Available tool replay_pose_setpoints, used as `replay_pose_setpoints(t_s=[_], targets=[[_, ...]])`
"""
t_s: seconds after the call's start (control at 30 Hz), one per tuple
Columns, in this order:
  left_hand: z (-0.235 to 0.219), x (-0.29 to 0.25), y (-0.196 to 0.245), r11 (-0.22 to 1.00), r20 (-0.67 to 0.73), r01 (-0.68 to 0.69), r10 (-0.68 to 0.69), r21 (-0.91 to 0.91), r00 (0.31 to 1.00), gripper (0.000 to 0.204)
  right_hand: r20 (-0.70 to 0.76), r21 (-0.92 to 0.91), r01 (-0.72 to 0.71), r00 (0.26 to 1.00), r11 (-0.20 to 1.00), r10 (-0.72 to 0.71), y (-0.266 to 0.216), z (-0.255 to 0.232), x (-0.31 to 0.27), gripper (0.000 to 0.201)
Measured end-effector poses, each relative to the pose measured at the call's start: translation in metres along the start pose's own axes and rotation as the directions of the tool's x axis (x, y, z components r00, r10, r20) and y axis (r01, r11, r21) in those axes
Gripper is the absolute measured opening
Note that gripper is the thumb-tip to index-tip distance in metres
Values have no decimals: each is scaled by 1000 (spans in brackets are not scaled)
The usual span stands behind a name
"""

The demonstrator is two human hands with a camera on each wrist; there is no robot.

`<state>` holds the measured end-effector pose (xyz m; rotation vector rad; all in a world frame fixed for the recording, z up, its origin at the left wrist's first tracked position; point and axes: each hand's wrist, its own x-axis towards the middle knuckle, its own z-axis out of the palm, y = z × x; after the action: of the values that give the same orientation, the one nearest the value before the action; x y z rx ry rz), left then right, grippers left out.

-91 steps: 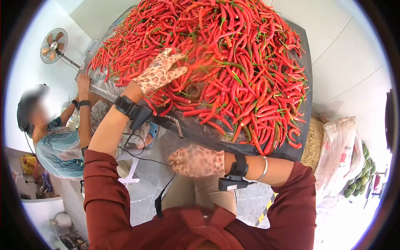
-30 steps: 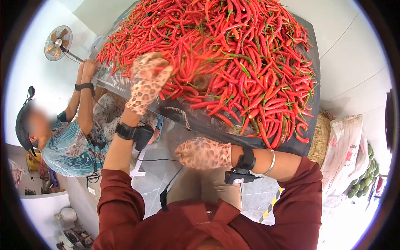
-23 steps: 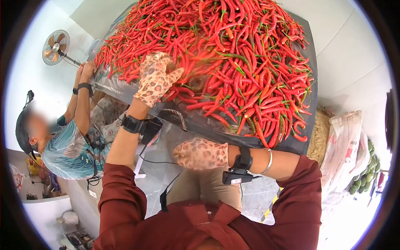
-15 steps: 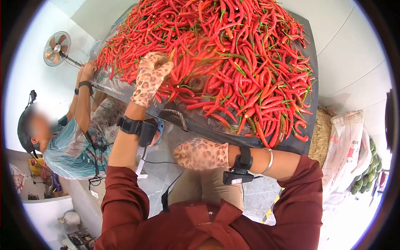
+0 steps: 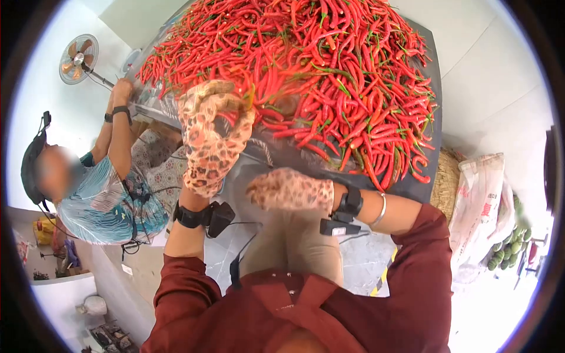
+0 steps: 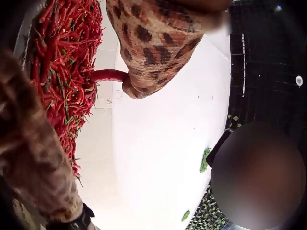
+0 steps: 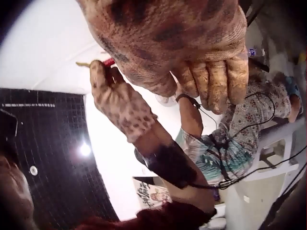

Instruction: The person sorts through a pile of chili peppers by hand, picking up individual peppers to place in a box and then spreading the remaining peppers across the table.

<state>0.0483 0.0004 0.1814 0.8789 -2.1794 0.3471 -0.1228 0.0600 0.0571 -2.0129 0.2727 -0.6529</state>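
Red chilies (image 5: 376, 100) lie heaped on a dark surface (image 5: 432, 117). Gloved in a leopard print, my left hand (image 5: 215, 138) is raised at the heap's near left edge. Its thumb and fingers pinch one chili (image 5: 250, 96) by the yellowish-green stem end; the red body shows beside the fingertips in the left wrist view (image 6: 109, 75) and partly in the right wrist view (image 7: 109, 62). My right hand (image 5: 291, 189), in a matching glove, hovers below the surface's near edge, above my lap. Its fingers (image 7: 213, 84) are bent; its palm is hidden.
At the left sits a person in a patterned blue shirt (image 5: 112, 206), arms reaching to the surface's edge. Behind is a fan (image 5: 78, 59). A rope loop (image 5: 262, 150) lies by the near edge. Sacks (image 5: 477, 206) and green produce (image 5: 509, 250) stand at the right.
My left hand was spread over the heap at first; it has drawn back toward me and risen, with a chili pinched. My right hand has moved slightly up toward the surface's edge.
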Motion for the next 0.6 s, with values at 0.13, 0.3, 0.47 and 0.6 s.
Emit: replay_pose_setpoints(t_s=[0.13,0.3,0.47,0.6], targets=[[-19,-30,22,938,11,145,-150,-314,989,26,-149,718,-97,946,689,288,-7,4,-1,41],[-22,-78,34,796,252,353,-259,-492,933,26,-549,715,159,730,681,407,-82,39,-21,41],[-3,-91,83,755,364,275,-51,-596,930,21,-638,764,364,550,533,538,-102,99,-68,30],[3,-92,144,557,432,287,146,-779,890,24,-932,285,-52,219,957,289,-113,135,-105,31]])
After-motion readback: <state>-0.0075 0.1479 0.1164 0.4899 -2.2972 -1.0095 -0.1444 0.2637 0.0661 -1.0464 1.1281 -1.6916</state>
